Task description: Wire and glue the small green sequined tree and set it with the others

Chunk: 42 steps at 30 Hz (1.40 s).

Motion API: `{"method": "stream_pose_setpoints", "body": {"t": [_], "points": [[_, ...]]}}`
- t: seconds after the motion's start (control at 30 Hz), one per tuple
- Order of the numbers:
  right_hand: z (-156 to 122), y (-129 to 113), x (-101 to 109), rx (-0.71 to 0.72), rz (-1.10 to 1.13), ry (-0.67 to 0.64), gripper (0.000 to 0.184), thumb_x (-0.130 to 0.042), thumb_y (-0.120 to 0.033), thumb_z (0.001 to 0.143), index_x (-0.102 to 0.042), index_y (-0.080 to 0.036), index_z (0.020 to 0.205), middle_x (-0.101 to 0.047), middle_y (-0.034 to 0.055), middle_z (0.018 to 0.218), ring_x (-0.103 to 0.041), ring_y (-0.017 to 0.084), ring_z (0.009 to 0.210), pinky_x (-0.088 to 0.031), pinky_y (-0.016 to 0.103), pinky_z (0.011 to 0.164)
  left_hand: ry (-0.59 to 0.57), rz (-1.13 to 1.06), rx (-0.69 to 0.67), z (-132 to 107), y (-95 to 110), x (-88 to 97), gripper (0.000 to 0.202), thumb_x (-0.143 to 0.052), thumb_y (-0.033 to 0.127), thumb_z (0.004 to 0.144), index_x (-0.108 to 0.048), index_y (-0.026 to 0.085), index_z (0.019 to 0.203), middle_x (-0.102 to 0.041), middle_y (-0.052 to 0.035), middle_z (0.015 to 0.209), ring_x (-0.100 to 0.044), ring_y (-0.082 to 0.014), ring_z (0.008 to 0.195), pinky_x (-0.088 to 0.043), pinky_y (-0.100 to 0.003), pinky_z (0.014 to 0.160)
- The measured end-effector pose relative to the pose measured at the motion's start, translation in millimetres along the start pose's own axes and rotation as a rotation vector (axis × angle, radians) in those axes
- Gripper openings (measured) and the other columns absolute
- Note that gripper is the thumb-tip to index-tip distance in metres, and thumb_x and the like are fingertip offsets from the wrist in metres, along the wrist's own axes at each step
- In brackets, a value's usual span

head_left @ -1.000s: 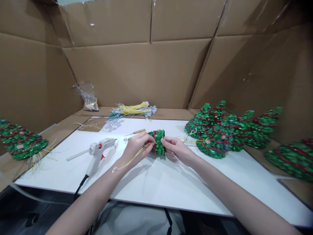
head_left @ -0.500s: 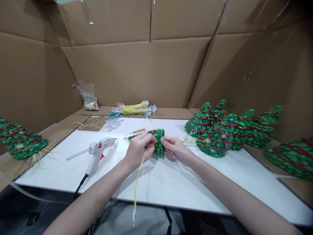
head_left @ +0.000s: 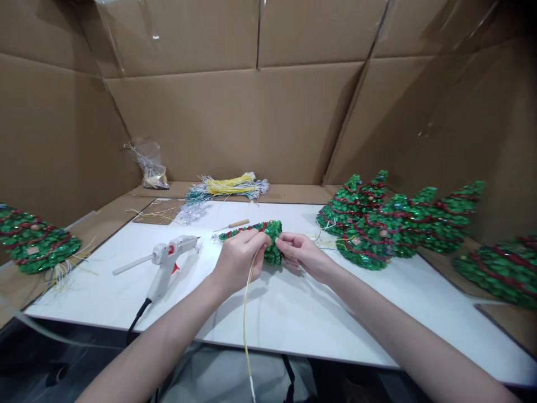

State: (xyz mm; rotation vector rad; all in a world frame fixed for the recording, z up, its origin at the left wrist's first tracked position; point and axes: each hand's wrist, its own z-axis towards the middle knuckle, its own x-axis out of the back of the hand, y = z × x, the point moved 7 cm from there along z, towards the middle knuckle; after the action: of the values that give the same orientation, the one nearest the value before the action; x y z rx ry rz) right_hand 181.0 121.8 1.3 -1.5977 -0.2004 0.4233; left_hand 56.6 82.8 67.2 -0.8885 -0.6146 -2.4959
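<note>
A small green tinsel Christmas tree (head_left: 274,230) with red garland lies on its side between my hands, its tip pointing left. My left hand (head_left: 241,254) is closed on a yellow and white wire (head_left: 245,319) beside the tree; the wire hangs down past the table's front edge. My right hand (head_left: 302,254) pinches the base end of the tree from the right. What lies under my fingers is hidden. Behind the tree rests a wooden-handled awl (head_left: 238,224). A white glue gun (head_left: 168,263) with a glue stick stands left of my left hand.
Several finished-looking trees (head_left: 369,235) stand at the right, another tree (head_left: 36,240) at the far left. Wire bundles (head_left: 230,184) lie at the back, near a plastic bag (head_left: 151,165). Cardboard walls (head_left: 218,123) enclose the white board (head_left: 293,313). The glue gun's cord (head_left: 136,322) drops over the front edge.
The hanging wire has swung to the right and reaches lower. My left hand has turned slightly, covering more of the wire's upper end. My right hand has hardly moved.
</note>
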Motion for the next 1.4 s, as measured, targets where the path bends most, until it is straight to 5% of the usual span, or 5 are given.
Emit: {"method": "stream_pose_setpoints", "body": {"t": [0.3,0.6,1.4], "points": [[1,2,0,0.008,-0.010,0.028,0.044,-0.074,-0.053,0.065,-0.049,-0.018,0.066,-0.031,-0.0108,0.044,-0.022,0.003,0.036,-0.018,0.019,0.035,0.038,-0.076,0.144,2,-11,2.8,0.009,-0.053,0.009,0.079,-0.054,0.018,0.077,-0.056,-0.0021,0.077,-0.052,-0.0133,0.067,-0.042,-0.023,0.064],[-1,2,-1,-0.018,-0.029,0.003,0.043,-0.072,-0.055,0.067,-0.052,-0.017,0.068,-0.030,-0.0110,0.042,-0.021,0.003,0.037,-0.020,0.019,0.036,0.028,-0.319,0.342,1,-33,-0.1,0.006,-0.071,0.017,0.071,-0.068,0.016,0.066,-0.063,-0.0010,0.065,-0.054,-0.0119,0.060,-0.043,-0.023,0.060],[4,4,6,0.038,-0.183,0.012,0.048,-0.066,-0.061,0.069,-0.051,-0.016,0.064,-0.027,-0.0100,0.045,-0.020,0.004,0.040,-0.015,0.021,0.038,-0.044,-0.486,0.387,3,-32,0.9,0.016,-0.057,0.014,0.073,-0.062,0.014,0.089,-0.060,0.0005,0.067,-0.055,-0.0104,0.059,-0.044,-0.020,0.058]]}}
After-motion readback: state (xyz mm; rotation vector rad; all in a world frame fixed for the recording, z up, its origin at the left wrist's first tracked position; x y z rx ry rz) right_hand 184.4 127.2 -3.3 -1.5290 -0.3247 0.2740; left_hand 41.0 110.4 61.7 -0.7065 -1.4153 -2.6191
